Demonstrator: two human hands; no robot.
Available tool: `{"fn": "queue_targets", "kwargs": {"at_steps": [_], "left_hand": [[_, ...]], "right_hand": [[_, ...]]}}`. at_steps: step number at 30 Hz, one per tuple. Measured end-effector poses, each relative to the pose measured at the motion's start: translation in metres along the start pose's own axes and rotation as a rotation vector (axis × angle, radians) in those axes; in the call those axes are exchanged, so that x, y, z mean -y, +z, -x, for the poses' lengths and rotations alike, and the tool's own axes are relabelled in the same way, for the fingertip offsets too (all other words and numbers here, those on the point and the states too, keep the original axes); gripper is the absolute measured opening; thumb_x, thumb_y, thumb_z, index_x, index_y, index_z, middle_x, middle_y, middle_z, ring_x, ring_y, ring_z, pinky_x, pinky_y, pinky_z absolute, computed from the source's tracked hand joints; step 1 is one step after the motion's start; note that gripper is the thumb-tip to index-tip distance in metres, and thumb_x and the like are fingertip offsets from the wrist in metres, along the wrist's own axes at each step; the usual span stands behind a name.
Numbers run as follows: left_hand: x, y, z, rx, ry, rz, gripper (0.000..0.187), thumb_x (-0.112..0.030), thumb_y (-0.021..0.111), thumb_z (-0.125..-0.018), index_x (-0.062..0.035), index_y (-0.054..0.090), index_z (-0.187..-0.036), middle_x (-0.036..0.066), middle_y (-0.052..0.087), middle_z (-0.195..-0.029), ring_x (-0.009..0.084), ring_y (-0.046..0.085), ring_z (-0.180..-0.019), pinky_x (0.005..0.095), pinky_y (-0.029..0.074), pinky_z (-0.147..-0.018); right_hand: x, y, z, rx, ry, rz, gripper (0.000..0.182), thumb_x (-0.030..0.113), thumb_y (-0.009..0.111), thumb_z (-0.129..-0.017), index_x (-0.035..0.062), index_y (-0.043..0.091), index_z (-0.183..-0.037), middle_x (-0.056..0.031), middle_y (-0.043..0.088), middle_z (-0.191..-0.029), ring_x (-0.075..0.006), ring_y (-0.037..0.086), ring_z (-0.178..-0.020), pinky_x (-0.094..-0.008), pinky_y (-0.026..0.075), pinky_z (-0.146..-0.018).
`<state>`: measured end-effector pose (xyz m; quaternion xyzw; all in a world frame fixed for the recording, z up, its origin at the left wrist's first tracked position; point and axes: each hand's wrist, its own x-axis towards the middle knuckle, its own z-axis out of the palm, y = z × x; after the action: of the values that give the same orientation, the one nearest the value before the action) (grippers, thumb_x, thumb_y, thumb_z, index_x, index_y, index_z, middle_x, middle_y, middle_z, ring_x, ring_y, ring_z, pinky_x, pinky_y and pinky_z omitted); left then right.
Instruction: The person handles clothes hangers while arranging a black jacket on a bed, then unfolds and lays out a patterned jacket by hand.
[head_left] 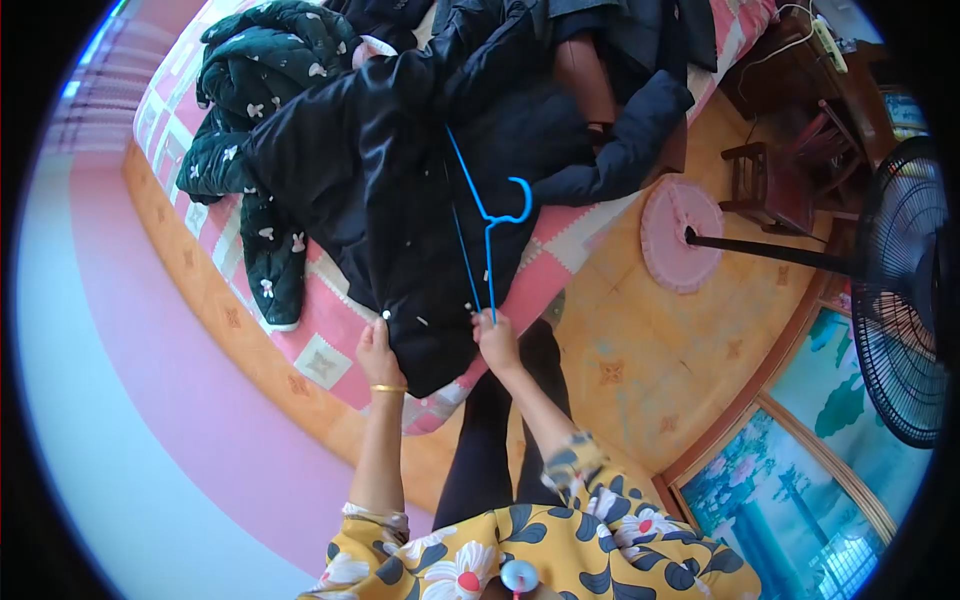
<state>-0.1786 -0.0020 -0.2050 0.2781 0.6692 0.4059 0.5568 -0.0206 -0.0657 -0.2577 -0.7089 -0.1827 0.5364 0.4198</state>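
Observation:
A black padded jacket [400, 200] lies spread on the bed with its hem toward me. My left hand [377, 352], with a gold bangle on the wrist, grips the hem near a white snap button. My right hand [496, 340] holds the bottom end of a blue wire hanger [487, 225] that lies on top of the jacket, its hook pointing away from me. Both hands are at the bed's near edge.
A dark green garment with white prints [250, 110] lies left of the jacket on the pink checked bedspread [320, 355]. More dark clothes [620, 130] are piled at the far end. A pink round mat [681, 232], wooden stools [770, 185] and a black standing fan [900, 290] are on the right.

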Motion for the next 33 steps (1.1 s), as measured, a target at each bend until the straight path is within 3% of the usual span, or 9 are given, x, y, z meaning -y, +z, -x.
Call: {"fn": "queue_targets", "kwargs": {"at_steps": [4,8,13,18,23,26,27,29,33], "left_hand": [[0.023,-0.018,-0.008,0.009,-0.031,0.049,0.02,-0.018,0.053,-0.092,-0.0043,0.061,-0.08,0.0,0.061,-0.077,0.0078,0.055,-0.069,0.0221,0.046,-0.065],[0.021,-0.01,-0.002,0.021,-0.026,0.073,0.019,-0.018,0.053,-0.091,-0.004,0.06,-0.081,0.0,0.06,-0.076,0.0078,0.054,-0.069,0.0217,0.046,-0.065],[0.024,-0.021,-0.01,0.038,0.011,-0.003,0.019,-0.019,0.053,-0.092,-0.0037,0.06,-0.082,-0.002,0.058,-0.077,0.006,0.051,-0.068,0.0206,0.044,-0.065],[0.027,-0.02,-0.006,0.054,0.05,-0.083,0.018,-0.019,0.054,-0.091,-0.004,0.061,-0.083,-0.004,0.056,-0.076,0.0047,0.049,-0.07,0.0192,0.041,-0.065],[0.028,-0.03,-0.017,0.026,0.043,-0.155,0.021,-0.017,0.053,-0.091,-0.0061,0.056,-0.073,-0.008,0.047,-0.068,0.0026,0.041,-0.065,0.0192,0.037,-0.06],[0.029,-0.033,-0.021,0.066,0.065,-0.2,0.015,-0.014,0.055,-0.089,-0.0036,0.059,-0.078,-0.005,0.049,-0.067,0.0056,0.045,-0.064,0.0212,0.039,-0.063],[0.023,-0.03,-0.021,0.077,0.184,-0.431,0.01,-0.011,0.057,-0.087,-0.0022,0.059,-0.082,-0.001,0.052,-0.07,0.0096,0.048,-0.066,0.0235,0.041,-0.065],[-0.001,-0.019,-0.022,0.056,0.575,-0.96,0.012,-0.004,0.059,-0.08,-0.0006,0.057,-0.091,0.011,0.055,-0.085,0.0229,0.055,-0.078,0.0309,0.044,-0.07],[-0.041,0.05,-0.051,0.244,0.873,-0.807,0.016,-0.003,0.058,-0.08,-0.0018,0.056,-0.096,0.013,0.054,-0.096,0.0284,0.054,-0.088,0.0342,0.045,-0.075]], "right_hand": [[0.084,-0.031,0.058,-0.063,-0.354,-0.283,0.018,0.015,0.039,-0.095,0.0045,0.054,-0.089,0.0007,0.049,-0.065,-0.0047,0.041,-0.053,-0.0195,0.032,-0.047],[-0.049,0.009,0.062,-0.078,-0.165,0.112,0.018,0.017,0.042,-0.093,0.0042,0.054,-0.088,-0.0035,0.048,-0.063,-0.0127,0.044,-0.052,-0.0269,0.035,-0.049],[0.039,-0.028,0.108,-0.033,-0.104,-0.301,0.018,0.013,0.04,-0.094,0.0055,0.054,-0.086,-0.0009,0.047,-0.062,-0.0073,0.042,-0.052,-0.0211,0.033,-0.048],[-0.087,0.011,0.116,0.095,0.127,0.042,0.021,0.011,0.04,-0.093,0.0043,0.053,-0.078,-0.0013,0.048,-0.062,-0.0083,0.043,-0.051,-0.025,0.036,-0.049],[0.032,-0.019,0.13,-0.053,-0.266,-0.247,0.015,0.01,0.04,-0.093,0.0028,0.053,-0.088,-0.0031,0.049,-0.064,-0.0091,0.043,-0.051,-0.0252,0.037,-0.049],[-0.082,0.012,0.111,-0.081,-0.281,-0.019,0.017,0.012,0.042,-0.092,0.0027,0.053,-0.084,-0.0038,0.049,-0.061,-0.012,0.046,-0.051,-0.0271,0.038,-0.05],[-0.106,0.013,0.116,0.019,0.052,0.079,0.02,0.014,0.042,-0.091,0.0025,0.055,-0.08,-0.0045,0.05,-0.058,-0.0143,0.05,-0.052,-0.0285,0.039,-0.051],[-0.101,0.001,0.12,-0.028,0.045,0.084,0.019,0.013,0.044,-0.09,0.0026,0.056,-0.079,-0.0043,0.051,-0.057,-0.0123,0.052,-0.055,-0.0273,0.041,-0.052],[0.007,-0.053,0.117,-0.043,-0.17,-0.228,0.015,0.013,0.041,-0.094,0.0058,0.053,-0.09,0.001,0.048,-0.066,-0.0052,0.042,-0.054,-0.0199,0.034,-0.05]]}}
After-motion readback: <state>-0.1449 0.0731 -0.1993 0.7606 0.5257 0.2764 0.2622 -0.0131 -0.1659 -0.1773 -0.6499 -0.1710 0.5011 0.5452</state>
